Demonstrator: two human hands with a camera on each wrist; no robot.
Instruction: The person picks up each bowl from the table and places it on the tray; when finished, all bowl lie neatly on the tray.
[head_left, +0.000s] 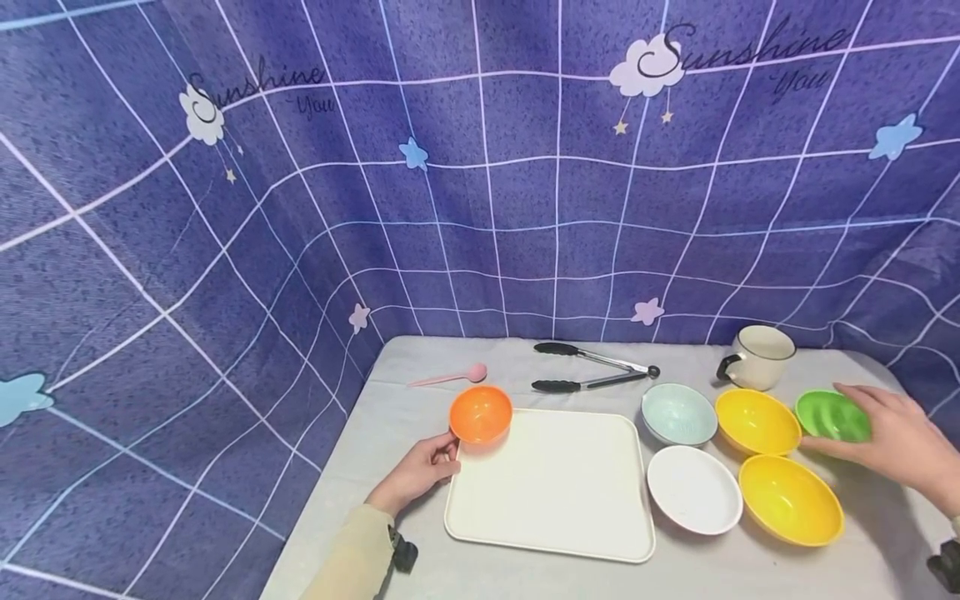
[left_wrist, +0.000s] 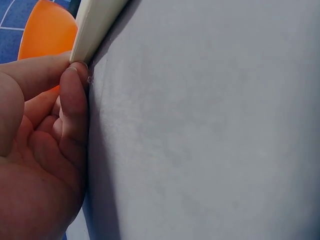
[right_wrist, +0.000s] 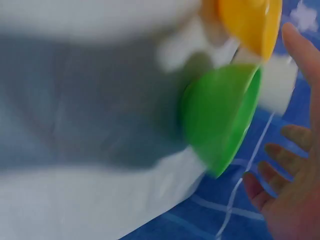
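Hands [head_left: 417, 472] [head_left: 900, 437] at tray [head_left: 555, 483], perhaps green bowl [head_left: 831, 417]

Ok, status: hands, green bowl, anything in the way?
Left hand pinching tray edge. Right hand at green bowl, not gripping. Yellow bowl close beside, might crowd the thumb.
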